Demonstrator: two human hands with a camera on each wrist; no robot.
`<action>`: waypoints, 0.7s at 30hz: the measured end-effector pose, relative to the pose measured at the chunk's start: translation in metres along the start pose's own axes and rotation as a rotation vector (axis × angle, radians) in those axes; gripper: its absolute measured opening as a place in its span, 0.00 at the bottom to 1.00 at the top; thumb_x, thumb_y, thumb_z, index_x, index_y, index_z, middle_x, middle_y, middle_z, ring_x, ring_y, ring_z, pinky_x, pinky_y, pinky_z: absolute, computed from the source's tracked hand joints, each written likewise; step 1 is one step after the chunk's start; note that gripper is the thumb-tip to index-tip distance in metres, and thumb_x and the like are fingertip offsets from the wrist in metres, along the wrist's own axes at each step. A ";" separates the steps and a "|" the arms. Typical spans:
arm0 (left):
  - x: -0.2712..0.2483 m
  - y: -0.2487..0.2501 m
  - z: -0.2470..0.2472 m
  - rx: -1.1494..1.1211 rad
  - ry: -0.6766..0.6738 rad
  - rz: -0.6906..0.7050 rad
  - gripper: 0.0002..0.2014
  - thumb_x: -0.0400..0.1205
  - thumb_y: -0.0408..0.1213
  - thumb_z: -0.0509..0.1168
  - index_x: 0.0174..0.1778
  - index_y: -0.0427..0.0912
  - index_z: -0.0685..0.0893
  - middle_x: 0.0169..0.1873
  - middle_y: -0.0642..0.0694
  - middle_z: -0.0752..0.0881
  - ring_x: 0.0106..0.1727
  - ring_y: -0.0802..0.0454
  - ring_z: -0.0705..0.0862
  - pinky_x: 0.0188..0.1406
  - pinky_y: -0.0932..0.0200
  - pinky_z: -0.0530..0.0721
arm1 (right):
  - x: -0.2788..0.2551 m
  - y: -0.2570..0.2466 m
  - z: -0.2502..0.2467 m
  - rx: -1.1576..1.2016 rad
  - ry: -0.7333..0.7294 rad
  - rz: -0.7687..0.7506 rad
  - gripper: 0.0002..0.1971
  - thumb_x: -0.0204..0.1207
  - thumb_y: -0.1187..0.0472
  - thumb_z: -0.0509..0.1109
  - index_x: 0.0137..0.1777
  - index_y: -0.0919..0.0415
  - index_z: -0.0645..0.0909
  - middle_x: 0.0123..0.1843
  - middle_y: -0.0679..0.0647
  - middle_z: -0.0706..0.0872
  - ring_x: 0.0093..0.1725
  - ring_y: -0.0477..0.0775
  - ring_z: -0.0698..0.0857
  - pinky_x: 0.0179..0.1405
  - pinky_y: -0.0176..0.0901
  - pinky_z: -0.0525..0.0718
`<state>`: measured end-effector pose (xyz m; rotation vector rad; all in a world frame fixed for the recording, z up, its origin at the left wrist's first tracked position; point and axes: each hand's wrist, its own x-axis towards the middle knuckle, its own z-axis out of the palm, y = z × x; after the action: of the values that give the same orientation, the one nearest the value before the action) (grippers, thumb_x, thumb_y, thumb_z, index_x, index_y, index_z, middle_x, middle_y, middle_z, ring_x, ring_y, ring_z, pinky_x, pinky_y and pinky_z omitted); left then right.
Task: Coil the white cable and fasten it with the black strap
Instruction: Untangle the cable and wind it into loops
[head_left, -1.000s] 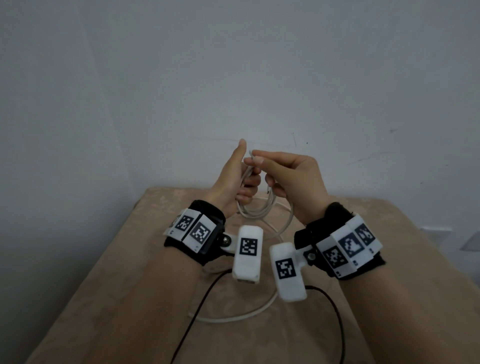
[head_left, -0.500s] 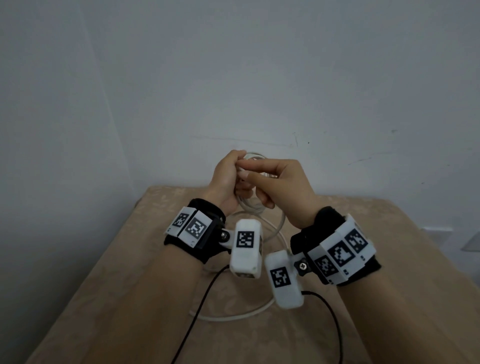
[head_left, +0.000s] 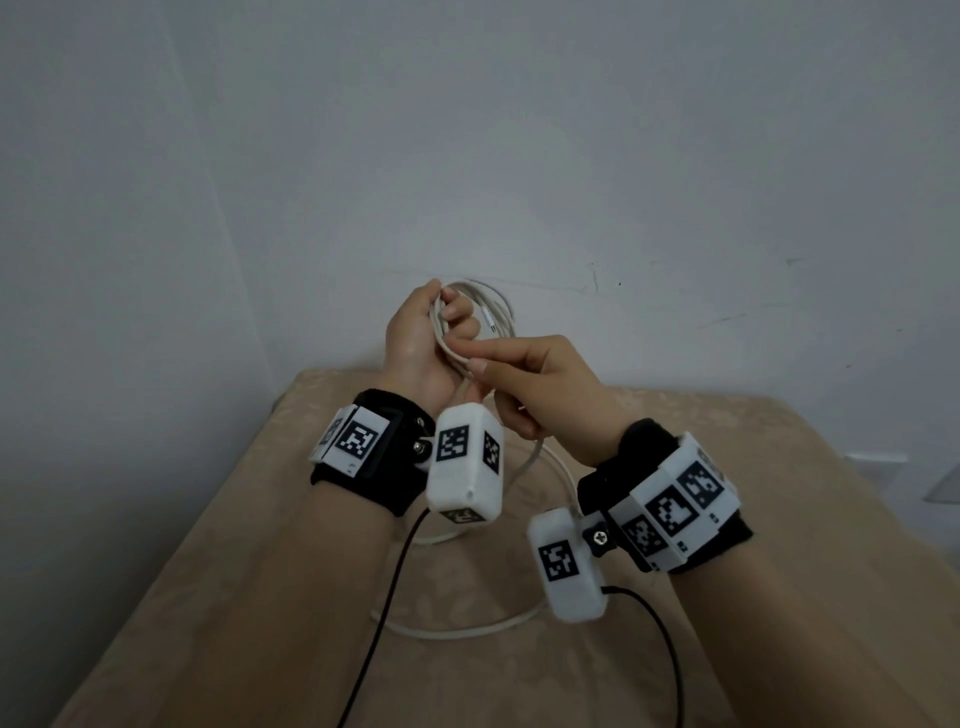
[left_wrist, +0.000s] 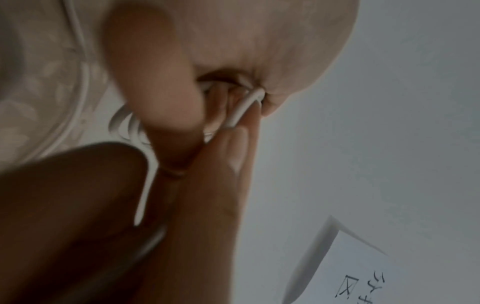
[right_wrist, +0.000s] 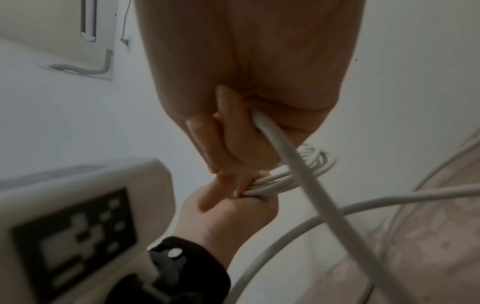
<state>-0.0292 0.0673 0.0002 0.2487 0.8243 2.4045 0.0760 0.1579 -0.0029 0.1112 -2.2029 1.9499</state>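
Observation:
My left hand (head_left: 436, 332) is raised above the table and grips several loops of the white cable (head_left: 493, 306), which stand up behind its fingers. The right wrist view shows that bundle (right_wrist: 280, 181) clamped in the left fingers. Just right of it, my right hand (head_left: 524, 379) pinches a loose strand of the same cable (right_wrist: 280, 144) that runs down from its fingers. The rest of the cable (head_left: 467, 631) trails in a curve on the table. In the left wrist view the cable (left_wrist: 244, 109) passes between curled fingers. No black strap is visible in any view.
A beige patterned tablecloth (head_left: 779, 493) covers the table, which stands against a pale wall (head_left: 519, 156). Thin black wires (head_left: 384, 597) run from the wrist cameras toward me. A white wall fitting (head_left: 878, 460) sits at the right, beyond the table's edge.
Both hands have risen. The left hand has closed round the cable, and a larger loop now stands above it. The right hand has dropped a little to the right along the strand.

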 end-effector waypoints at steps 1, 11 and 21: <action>0.001 0.002 -0.002 -0.020 -0.021 0.010 0.17 0.87 0.44 0.48 0.32 0.45 0.69 0.16 0.54 0.69 0.13 0.59 0.64 0.12 0.68 0.60 | 0.000 0.001 -0.001 0.015 -0.013 0.009 0.14 0.82 0.69 0.62 0.64 0.64 0.83 0.30 0.60 0.83 0.13 0.43 0.66 0.12 0.30 0.63; -0.002 0.012 -0.007 -0.312 -0.155 0.064 0.18 0.88 0.44 0.47 0.33 0.43 0.69 0.18 0.52 0.69 0.13 0.58 0.66 0.12 0.67 0.65 | 0.003 0.011 -0.009 0.060 -0.062 0.062 0.13 0.82 0.67 0.63 0.63 0.61 0.84 0.17 0.53 0.78 0.13 0.44 0.63 0.14 0.31 0.58; -0.002 0.023 -0.017 -0.359 -0.258 0.084 0.19 0.88 0.43 0.48 0.32 0.41 0.71 0.19 0.51 0.71 0.11 0.58 0.66 0.10 0.67 0.64 | 0.003 0.014 -0.026 0.010 -0.048 0.100 0.11 0.81 0.62 0.65 0.56 0.61 0.87 0.17 0.52 0.75 0.15 0.46 0.61 0.16 0.32 0.58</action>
<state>-0.0437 0.0428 0.0013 0.4438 0.2648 2.4771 0.0725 0.1855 -0.0128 0.0502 -2.2711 2.0304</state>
